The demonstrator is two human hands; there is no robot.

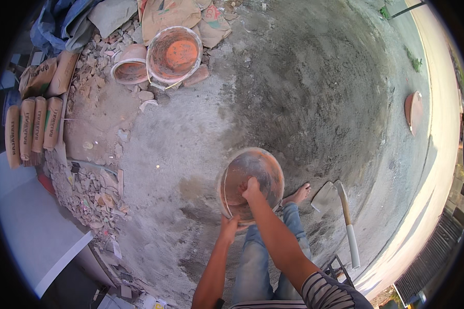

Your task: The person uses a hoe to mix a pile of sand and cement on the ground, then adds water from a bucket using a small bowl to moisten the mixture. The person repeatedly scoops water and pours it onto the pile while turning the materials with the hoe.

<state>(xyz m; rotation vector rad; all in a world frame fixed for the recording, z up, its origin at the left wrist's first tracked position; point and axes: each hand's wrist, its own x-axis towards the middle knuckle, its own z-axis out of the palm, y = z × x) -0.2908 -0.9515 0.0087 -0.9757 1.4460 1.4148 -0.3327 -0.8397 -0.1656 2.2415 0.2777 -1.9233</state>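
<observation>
An orange plastic bucket (268,166), coated inside with grey residue, is tilted in front of my legs, its mouth facing me. My left hand (229,228) grips its rim at the near left, close to the pale handle that lies across the opening. Inside the bucket, my right hand (252,188) reaches toward the bottom. Its fingers are partly hidden, so whether they hold anything is unclear. To the right of my bare foot lies a shovel (346,208) with a wooden and grey shaft, its flat blade on the ground.
Dark, damp-looking mortar or sand (313,85) covers the ground ahead. Two more buckets, one upright (181,54) and one tipped over (130,72), stand by rubble (96,201) at the left. Several paper cement sacks (38,123) are beyond. A round pan-like object (413,112) leans near the right wall.
</observation>
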